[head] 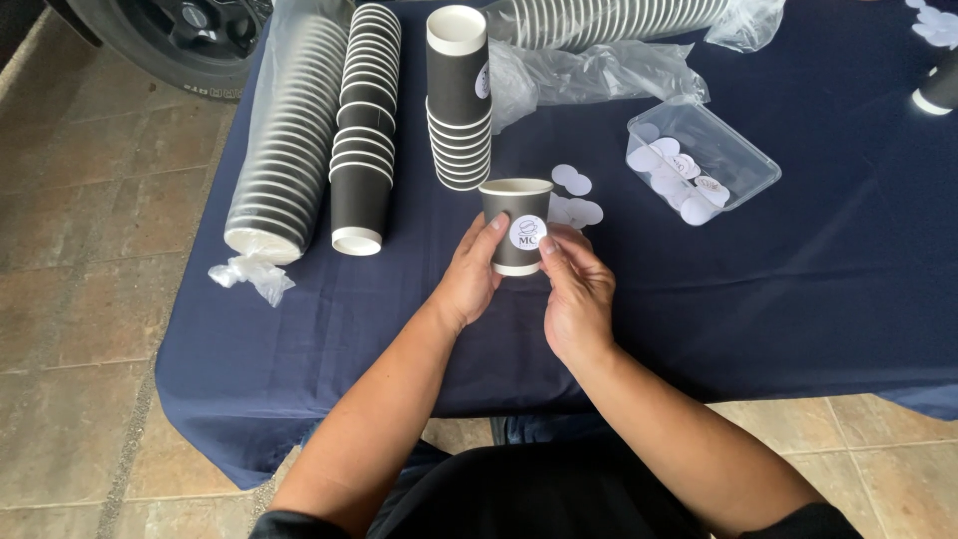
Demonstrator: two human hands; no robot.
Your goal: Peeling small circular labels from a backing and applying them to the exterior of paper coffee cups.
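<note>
I hold a dark grey paper cup (508, 205) upright just above the navy tablecloth (758, 289). A round white sticker (527, 233) sits on the cup's front. My left hand (467, 277) wraps the cup's left side, thumb near the sticker. From the right, my right hand (576, 291) grips the cup, its thumb pressing the sticker's edge. Loose white round stickers (573, 196) lie on the cloth right behind the cup.
An upright stack of cups (459, 100) stands behind. Two long cup stacks (363, 130) lie on their sides at left, one in a plastic sleeve (284, 140). A clear plastic tub (733, 150) of stickers sits at right. Another sleeved stack (599, 20) lies at the back. Tiled floor (80, 299) is at left.
</note>
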